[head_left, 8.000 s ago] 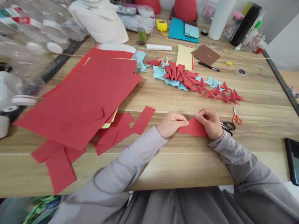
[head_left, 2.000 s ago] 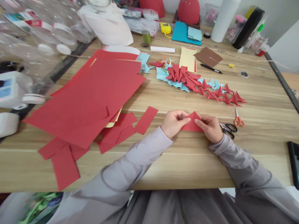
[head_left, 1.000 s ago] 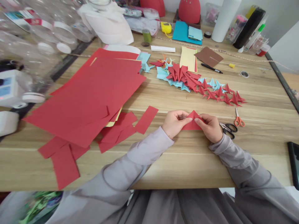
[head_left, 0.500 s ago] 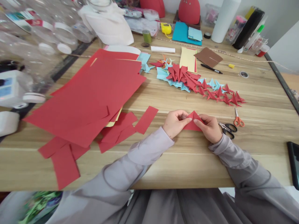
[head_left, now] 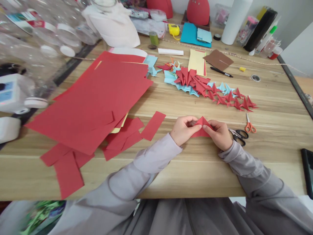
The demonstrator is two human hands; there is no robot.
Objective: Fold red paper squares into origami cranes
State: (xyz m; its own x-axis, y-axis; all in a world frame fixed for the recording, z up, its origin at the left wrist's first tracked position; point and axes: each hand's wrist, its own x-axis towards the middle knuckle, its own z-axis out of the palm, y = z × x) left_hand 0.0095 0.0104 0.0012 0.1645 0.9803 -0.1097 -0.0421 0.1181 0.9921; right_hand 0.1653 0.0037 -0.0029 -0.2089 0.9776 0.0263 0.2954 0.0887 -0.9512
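A small piece of red folded paper (head_left: 201,132) is pinched between my two hands, its pointed top facing away from me. My left hand (head_left: 184,130) grips its left side, thumb on top. On the right side my right hand (head_left: 218,133) holds it the same way, and the two thumb tips nearly meet at the middle. The fingers behind the paper are partly hidden. Close to my right wrist lie black-handled scissors (head_left: 238,135), partly covered by the hand, and small orange-handled scissors (head_left: 249,125). Folded red paper pieces (head_left: 187,76) are bunched beyond my hands.
Large red sheets (head_left: 97,98) cover the table's left, with cut red strips (head_left: 153,125) around them. Plastic bottles (head_left: 44,36) crowd the far left. Farther back are a black pen (head_left: 221,72), brown paper (head_left: 218,60) and a yellow tape measure (head_left: 173,30). A dark phone-like object (head_left: 307,171) sits at right.
My left thumb has slid slightly inward and up along the folded red paper, whose tip has shifted a little left. Everything else stays put.
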